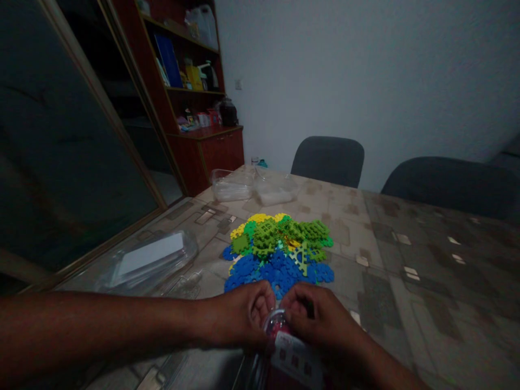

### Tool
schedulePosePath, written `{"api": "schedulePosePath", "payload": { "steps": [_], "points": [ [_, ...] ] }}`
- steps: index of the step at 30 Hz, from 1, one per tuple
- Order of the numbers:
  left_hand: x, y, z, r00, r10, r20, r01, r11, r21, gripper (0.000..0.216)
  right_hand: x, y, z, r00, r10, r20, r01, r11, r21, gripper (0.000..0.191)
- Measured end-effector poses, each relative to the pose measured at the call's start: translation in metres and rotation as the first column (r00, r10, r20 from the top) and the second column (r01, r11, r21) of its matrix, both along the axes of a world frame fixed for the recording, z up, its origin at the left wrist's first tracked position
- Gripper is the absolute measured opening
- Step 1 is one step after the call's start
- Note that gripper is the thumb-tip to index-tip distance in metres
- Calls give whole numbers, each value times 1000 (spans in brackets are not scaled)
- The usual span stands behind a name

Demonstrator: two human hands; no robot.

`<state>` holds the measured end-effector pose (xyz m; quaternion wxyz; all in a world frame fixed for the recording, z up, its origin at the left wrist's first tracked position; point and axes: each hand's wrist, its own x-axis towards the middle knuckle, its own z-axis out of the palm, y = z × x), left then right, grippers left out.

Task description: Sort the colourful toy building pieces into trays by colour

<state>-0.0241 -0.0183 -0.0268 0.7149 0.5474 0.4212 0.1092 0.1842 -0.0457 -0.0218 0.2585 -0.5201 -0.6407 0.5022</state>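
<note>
Both hands hold a clear package, red inside.

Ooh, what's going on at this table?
A person is holding a clear container with something red inside and a pale label. The left hand and right hand meet at its top end, fingers curled. Just beyond them, a pile of blue, green and yellow toothed pieces lies on the table. Two more see-through containers stand farther back. It's too dark to tell whether the held one is open.
</note>
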Motion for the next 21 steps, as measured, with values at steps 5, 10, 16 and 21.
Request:
{"api": "schedulePosePath", "payload": {
  "steps": [5,10,16,21],
  "points": [
    [0,-2,-6,999,19,34,-17,998,-55,55,-2,3,5,999,27,21,-28,999,29,5],
    [0,0,-14,996,16,88,-6,994,-110,59,-11,6,9,1000,13,7,-13,999,39,3],
    [3,-7,-3,997,29,77,-29,1000,0,50,17,-5,18,976,-8,220,-18,993,115,9],
    [7,-7,19,995,-56,-86,71,981,183,35,60,-25,14,994,-21,107,33,993,-114,7]
  ]
}}
